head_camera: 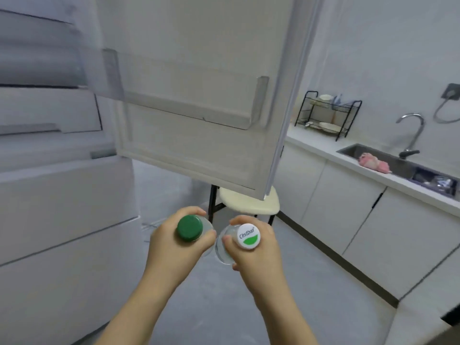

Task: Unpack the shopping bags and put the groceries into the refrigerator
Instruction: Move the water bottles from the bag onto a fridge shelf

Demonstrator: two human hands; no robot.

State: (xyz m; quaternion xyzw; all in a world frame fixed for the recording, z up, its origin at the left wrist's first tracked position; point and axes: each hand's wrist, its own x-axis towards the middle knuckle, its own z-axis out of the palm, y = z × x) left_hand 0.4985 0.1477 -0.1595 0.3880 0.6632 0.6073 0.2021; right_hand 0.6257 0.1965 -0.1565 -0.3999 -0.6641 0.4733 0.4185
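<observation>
Left hand grips green-cap bottle, right hand grips white-cap bottle (cap reads Cestbon). The 2 bottles are side by side, just below the open refrigerator door.

The refrigerator stands left, its door ahead, stool behind it, sink right.

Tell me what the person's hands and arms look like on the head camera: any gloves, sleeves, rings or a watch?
The left hand and the right hand are bare: no gloves, no ring, watch or bracelet showing. The left forearm and the right forearm are uncovered down to the picture's bottom edge, so no sleeve is in view.
</observation>
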